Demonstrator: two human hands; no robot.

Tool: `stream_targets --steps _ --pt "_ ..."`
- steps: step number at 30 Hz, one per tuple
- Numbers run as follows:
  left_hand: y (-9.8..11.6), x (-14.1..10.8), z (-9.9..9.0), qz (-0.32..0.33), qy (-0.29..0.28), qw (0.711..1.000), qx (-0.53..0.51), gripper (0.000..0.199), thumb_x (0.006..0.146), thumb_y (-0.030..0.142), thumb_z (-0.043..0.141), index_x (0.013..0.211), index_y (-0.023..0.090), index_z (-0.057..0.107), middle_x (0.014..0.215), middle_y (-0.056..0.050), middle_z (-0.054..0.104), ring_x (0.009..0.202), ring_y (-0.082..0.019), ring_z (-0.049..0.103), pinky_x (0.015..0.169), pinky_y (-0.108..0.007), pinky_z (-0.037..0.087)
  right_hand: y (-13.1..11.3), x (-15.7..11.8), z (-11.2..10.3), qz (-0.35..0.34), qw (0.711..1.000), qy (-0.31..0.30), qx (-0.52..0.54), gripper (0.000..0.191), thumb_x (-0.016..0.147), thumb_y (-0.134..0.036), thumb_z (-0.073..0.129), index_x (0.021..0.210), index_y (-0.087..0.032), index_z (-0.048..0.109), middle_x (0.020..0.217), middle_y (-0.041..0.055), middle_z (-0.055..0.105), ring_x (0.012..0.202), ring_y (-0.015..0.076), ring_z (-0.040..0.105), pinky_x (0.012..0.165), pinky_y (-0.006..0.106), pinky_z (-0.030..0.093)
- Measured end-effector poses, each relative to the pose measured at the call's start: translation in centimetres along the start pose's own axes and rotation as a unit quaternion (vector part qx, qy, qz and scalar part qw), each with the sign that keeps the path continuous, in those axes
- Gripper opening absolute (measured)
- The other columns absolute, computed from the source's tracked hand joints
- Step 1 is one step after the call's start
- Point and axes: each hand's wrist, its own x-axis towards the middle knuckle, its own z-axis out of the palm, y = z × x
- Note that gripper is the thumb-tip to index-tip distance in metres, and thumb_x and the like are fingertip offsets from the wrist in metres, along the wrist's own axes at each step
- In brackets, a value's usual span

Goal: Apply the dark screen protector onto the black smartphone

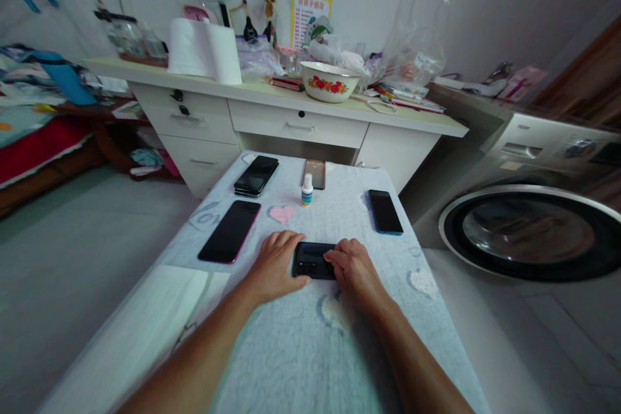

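A dark smartphone [314,261] lies back side up on the cloth-covered table, its camera bump toward the left end. My left hand [277,265] grips that left end between thumb and fingers. Over the right end is my right hand [356,272], its fingers bent and pressed together on the phone's back; whether they pinch something small is hidden. Beyond the phone stands a small white bottle [307,191] with a blue and yellow label. A pink heart-shaped paper [282,214] lies left of the bottle, and a phone case [314,174] behind it.
On the table [291,362] are a pink-edged phone [229,231], a stack of phones [257,175] at far left and a blue-edged phone [385,211] at right. A white desk [291,121] carries a flowered bowl [330,82] and paper rolls [204,50]. A washing machine [528,168] stands right.
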Motion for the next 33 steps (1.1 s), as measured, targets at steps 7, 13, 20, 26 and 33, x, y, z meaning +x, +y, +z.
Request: stream_targets --steps 7,13,20,26,33 --pt "-0.2 0.0 0.2 0.004 0.004 1.000 -0.008 0.066 0.060 0.037 0.074 0.120 0.022 0.051 0.118 -0.006 0.051 0.110 -0.028 0.044 0.097 -0.042 0.035 -0.6 -0.2 0.1 -0.027 1.000 0.000 0.012 0.027 0.081 -0.006 0.053 0.090 -0.022 0.073 0.085 0.0041 0.059 0.081 0.0166 0.047 0.073 0.028 0.034" --pt "-0.4 0.0 0.2 0.006 0.005 1.000 -0.018 0.065 0.061 0.039 0.074 0.120 0.025 0.051 0.116 -0.005 0.052 0.109 -0.028 0.044 0.097 -0.042 0.035 -0.2 0.9 0.9 0.024 0.998 0.033 -0.039 0.023 0.088 -0.017 0.053 0.097 -0.027 0.072 0.089 0.0042 0.060 0.087 0.0187 0.045 0.077 0.030 0.031" --pt "-0.4 -0.1 0.3 0.010 0.011 1.000 -0.021 0.063 0.060 0.038 0.074 0.118 0.026 0.052 0.116 -0.005 0.052 0.108 -0.028 0.045 0.096 -0.042 0.036 0.1 1.4 1.3 0.089 0.990 0.043 -0.100 0.023 0.091 -0.020 0.050 0.099 -0.025 0.070 0.089 0.0055 0.059 0.085 0.0193 0.044 0.076 0.031 0.029" --pt "-0.4 -0.1 0.3 0.011 0.009 1.000 -0.014 0.063 0.061 0.038 0.074 0.119 0.024 0.052 0.117 -0.006 0.051 0.108 -0.028 0.045 0.096 -0.041 0.036 -0.3 1.1 0.9 0.039 0.997 0.019 -0.068 0.021 0.088 -0.016 0.053 0.096 -0.025 0.071 0.090 0.0045 0.060 0.086 0.0181 0.045 0.075 0.030 0.030" --pt "-0.4 -0.1 0.2 0.011 0.008 1.000 -0.023 0.063 0.061 0.040 0.074 0.119 0.025 0.053 0.116 -0.005 0.053 0.108 -0.028 0.045 0.095 -0.041 0.036 -0.6 0.2 0.7 -0.033 0.999 -0.003 -0.020 0.023 0.087 -0.014 0.053 0.094 -0.024 0.072 0.086 0.0036 0.059 0.081 0.0160 0.047 0.072 0.028 0.032"
